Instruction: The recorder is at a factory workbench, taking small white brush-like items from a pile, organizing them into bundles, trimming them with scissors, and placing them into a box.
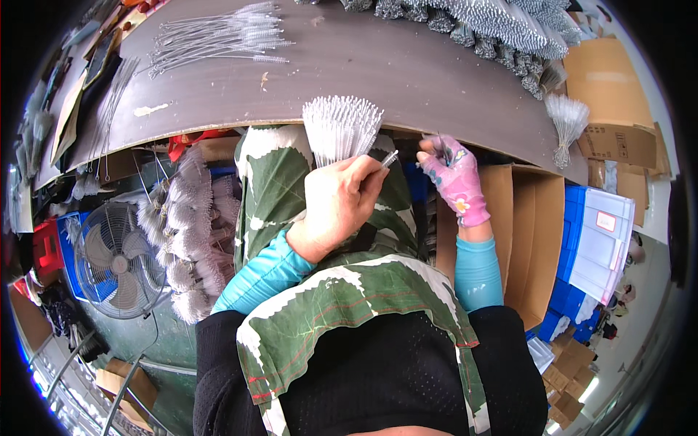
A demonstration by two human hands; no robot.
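A thick bundle of thin wire brushes point(342, 129) with white bristles stands fanned out above my lap, just below the table edge. My bare left hand point(340, 200) is closed around its lower part, and the wire ends below are hidden by the hand. A single short brush tip point(390, 158) pokes out beside that hand's thumb and forefinger. To the right, apart from the bundle, my right hand point(456, 178) wears a pink flowered fingerless glove. Its fingers are curled together, and whatever they pinch is too small to make out.
On the brown table point(349, 65) lie a loose spread of wire brushes point(225, 36) and a large pile of bundled brushes point(494, 29). One bundle point(566, 120) rests at the right edge. An open cardboard box point(536, 240), blue crates point(571, 240) and a floor fan point(118, 261) stand around me.
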